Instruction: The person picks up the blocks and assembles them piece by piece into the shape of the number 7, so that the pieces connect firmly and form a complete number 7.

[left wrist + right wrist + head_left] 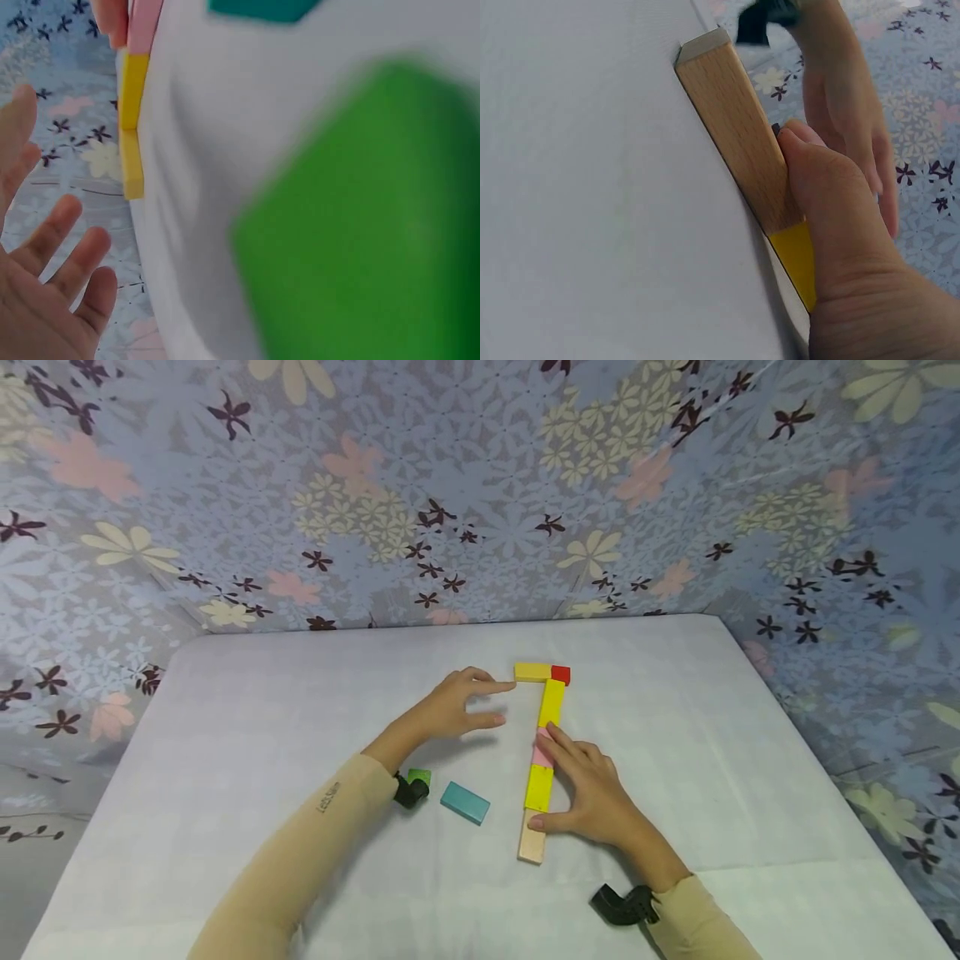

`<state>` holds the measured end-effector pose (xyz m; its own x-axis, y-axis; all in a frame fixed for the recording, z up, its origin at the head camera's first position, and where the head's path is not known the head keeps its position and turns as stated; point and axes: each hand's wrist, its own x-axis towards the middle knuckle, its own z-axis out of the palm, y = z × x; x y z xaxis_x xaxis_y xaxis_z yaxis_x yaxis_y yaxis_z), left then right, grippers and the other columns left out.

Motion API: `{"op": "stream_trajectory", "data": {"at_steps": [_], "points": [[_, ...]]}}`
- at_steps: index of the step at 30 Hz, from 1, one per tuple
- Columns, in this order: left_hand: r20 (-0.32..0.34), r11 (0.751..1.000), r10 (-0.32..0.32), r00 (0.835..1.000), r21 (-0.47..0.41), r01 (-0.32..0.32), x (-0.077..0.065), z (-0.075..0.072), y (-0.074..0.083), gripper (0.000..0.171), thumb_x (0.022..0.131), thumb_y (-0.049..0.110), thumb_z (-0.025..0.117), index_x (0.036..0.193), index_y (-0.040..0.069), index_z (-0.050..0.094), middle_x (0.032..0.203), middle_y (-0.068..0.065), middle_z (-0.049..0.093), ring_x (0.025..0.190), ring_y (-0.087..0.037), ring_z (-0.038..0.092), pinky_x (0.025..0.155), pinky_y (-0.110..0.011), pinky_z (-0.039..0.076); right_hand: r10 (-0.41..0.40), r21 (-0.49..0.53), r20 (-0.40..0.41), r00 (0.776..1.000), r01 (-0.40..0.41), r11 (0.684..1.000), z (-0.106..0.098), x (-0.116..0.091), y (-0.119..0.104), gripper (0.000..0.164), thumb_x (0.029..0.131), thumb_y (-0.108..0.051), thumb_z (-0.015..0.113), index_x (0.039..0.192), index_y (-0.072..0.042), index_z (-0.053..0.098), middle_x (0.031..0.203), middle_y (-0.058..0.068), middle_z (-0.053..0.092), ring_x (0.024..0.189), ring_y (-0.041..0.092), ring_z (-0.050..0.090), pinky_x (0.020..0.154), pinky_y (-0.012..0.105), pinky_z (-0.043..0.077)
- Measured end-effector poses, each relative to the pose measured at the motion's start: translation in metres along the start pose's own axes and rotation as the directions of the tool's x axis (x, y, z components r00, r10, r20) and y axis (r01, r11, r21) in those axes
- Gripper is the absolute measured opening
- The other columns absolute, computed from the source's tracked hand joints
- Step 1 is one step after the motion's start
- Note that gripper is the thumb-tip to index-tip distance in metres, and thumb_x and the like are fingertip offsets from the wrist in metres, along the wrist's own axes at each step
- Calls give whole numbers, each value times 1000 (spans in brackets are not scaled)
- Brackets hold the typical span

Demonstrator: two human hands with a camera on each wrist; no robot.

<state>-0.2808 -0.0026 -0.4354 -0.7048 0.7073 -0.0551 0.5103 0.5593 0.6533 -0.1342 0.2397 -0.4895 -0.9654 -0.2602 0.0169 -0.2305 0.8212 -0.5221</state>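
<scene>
A row of blocks runs down the table in the head view: a bright yellow block [552,703], a pink block [542,753], another yellow block [537,789] and a plain wooden block [532,843]. At its far end lie a red block [561,674] and a pale yellow block [532,672]. My right hand [592,789] rests across the row, thumb on the wooden block and extended fingers touching the pink one. My left hand [457,703] hovers left of the row with fingers spread, index fingertip near the pale yellow block, holding nothing.
A teal block [465,803] lies left of the row. Beside my left wrist is a green block [420,776], partly covered by the black wrist mount [409,792]. A flowered cloth [480,493] hangs behind the white table [300,693].
</scene>
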Motion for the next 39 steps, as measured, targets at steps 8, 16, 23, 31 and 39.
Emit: {"op": "stream_trajectory", "data": {"at_steps": [8,16,23,31,39], "points": [[140,997,70,988,-47,-64,-56,7,2,67,80,45,80,141,31,56,132,1,61,118,-18,51,105,-43,43,-13,12,-12,1000,13,1000,-1,0,0,115,63,-76,75,157,-32,26,167,-5,18,136,27,32,101,52,30],[281,995,45,959,74,-69,-82,21,6,76,74,32,88,141,40,54,123,9,60,112,-10,47,97,-29,46,1,10,-12,1000,-1,1000,-1,1,1,115,62,-77,75,157,-34,26,167,-6,17,136,26,32,100,51,30],[288,992,65,955,89,-94,-83,21,8,51,87,22,78,134,34,62,115,7,62,108,-11,51,96,-30,48,-2,16,-12,1000,2,1000,1,0,1,115,62,-76,76,157,-34,27,167,-6,18,136,26,32,100,51,31],[157,987,83,984,126,-103,-60,5,6,40,94,19,69,132,29,65,117,-3,57,108,-19,48,98,-36,47,-2,12,-11,1000,3,1000,0,0,1,115,62,-77,75,157,-33,28,167,-5,20,135,25,33,100,51,31],[38,985,26,999,168,-32,-20,-12,-5,41,94,18,69,133,29,64,121,-6,56,111,-23,47,98,-38,45,5,9,-3,1000,-5,1000,0,0,1,116,62,-79,74,157,-34,26,167,-6,18,135,25,32,101,51,30]]}}
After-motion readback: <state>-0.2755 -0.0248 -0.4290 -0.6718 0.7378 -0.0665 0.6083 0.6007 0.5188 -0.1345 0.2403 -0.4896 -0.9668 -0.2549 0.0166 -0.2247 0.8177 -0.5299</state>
